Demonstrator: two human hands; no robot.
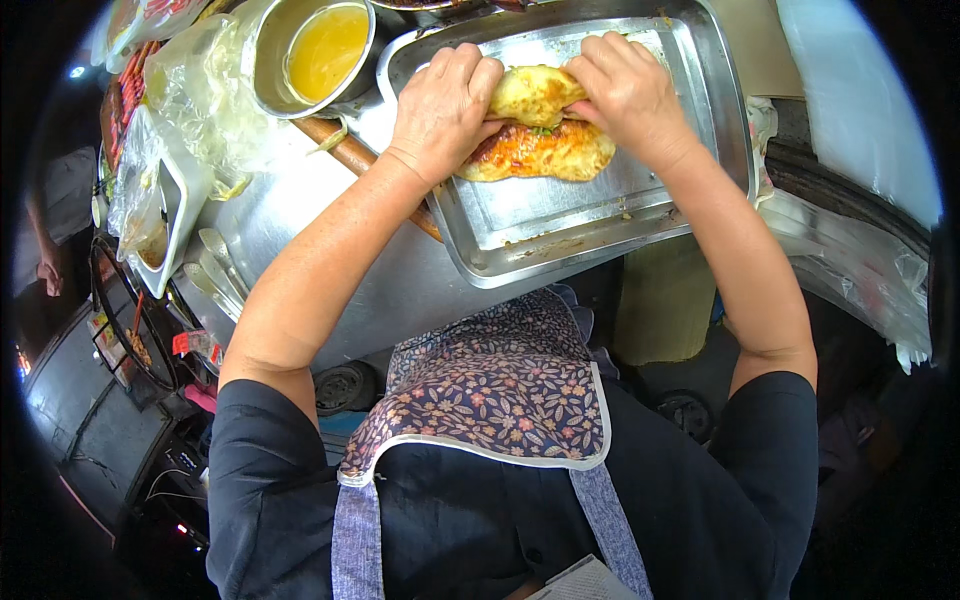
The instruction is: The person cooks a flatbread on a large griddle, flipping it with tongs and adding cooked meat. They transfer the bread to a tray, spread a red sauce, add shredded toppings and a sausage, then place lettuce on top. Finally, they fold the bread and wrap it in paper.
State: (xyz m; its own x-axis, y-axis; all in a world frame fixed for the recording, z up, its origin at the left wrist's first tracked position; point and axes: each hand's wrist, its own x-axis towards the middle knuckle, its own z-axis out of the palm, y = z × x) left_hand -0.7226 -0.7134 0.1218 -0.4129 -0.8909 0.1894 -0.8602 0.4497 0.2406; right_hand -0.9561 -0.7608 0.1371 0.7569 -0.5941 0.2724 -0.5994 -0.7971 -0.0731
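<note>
A browned flatbread [536, 94] is partly rolled over on itself. Its flat near part carries a shiny red-brown sauce, and a bit of green leaf peeks from under the fold. My left hand [450, 97] grips the left end of the fold, thumb underneath. At the other end, my right hand [626, 94] pinches the fold the same way. Beneath the bread lies a rectangular stainless steel tray [592, 214] with crumbs and brown smears along its near side. What is inside the roll stays hidden.
Left of the tray stands a metal bowl [330, 52] of yellow liquid. A wooden rod [345, 150] runs under the tray's left edge. Farther left are clear plastic bags [217, 97], a white container [180, 195] and several spoons [217, 262]. Another person's hand [49, 274] shows at far left.
</note>
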